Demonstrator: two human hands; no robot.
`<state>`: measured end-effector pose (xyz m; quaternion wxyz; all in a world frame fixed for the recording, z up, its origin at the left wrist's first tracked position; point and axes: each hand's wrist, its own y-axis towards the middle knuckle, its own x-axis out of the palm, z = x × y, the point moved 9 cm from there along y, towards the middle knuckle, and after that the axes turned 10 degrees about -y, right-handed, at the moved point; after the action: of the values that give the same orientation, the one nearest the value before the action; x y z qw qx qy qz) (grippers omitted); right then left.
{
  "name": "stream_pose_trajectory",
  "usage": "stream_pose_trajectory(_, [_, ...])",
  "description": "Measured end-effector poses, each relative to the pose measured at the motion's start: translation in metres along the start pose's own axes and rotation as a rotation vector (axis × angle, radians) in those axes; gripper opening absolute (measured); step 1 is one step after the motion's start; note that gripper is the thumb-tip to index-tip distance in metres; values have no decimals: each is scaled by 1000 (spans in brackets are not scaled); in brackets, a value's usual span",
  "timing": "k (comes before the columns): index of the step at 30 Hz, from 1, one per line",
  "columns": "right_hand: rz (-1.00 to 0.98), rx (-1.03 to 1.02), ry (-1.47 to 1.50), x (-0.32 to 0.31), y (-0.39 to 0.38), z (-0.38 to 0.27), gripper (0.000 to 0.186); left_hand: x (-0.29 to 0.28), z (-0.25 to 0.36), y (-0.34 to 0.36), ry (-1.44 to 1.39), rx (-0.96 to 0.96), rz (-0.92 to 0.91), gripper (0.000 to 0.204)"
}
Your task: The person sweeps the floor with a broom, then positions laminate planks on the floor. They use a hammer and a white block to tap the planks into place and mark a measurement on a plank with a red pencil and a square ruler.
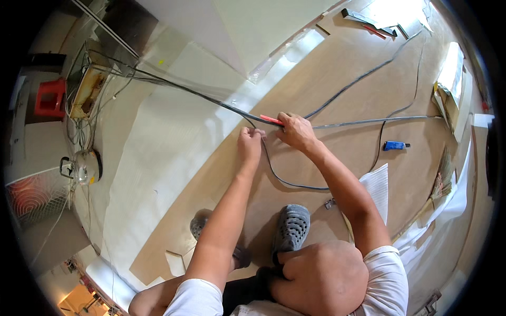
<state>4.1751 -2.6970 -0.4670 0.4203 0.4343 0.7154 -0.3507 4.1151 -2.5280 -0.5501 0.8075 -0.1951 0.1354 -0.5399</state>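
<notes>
A bundle of dark cables (211, 99) runs taut from the left toward my hands. My right hand (295, 130) is closed around the cables where they part into separate strands on the right. A slim red piece (270, 119) lies along the bundle against its fingers; its kind is unclear. Just left and a little lower, my left hand (250, 143) pinches a thinner dark cable (269, 158) that loops down and away to the right. The fingertips of both hands are close together, and they partly hide the cables.
A blue utility knife (395, 145) lies on the brown floor sheet (337, 142) at the right, near a brush of bristles (444, 171). A wrapped package (450, 87) stands beyond it. At the left are an open metal box (88, 92), a kettle (86, 167) and a red stool (50, 97).
</notes>
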Motion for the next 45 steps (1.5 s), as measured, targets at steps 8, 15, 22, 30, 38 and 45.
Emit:
stream_pose_trajectory(8, [72, 38, -5, -2, -33, -19, 49, 20, -12, 19, -654, -214, -91, 20])
stream_pose_trajectory(15, [147, 57, 14, 9, -71, -32, 90, 25, -8, 9, -968, -232, -93, 17])
stream_pose_trajectory(22, [230, 93, -148, 24, -79, -2, 61, 7, -18, 24, -702, -276, -87, 13])
stream_pose_trajectory(30, [374, 65, -184, -6, -125, 9, 40, 1, -30, 50, -609, -367, -250, 21])
stream_pose_trajectory(38, [381, 392, -40, -25, -304, 61, 26, 11, -6, 27, -273, -208, -366, 21])
stream_pose_trajectory(45, [335, 801, -264, -22, -444, 79, 39, 14, -3, 27, 124, -86, -474, 23])
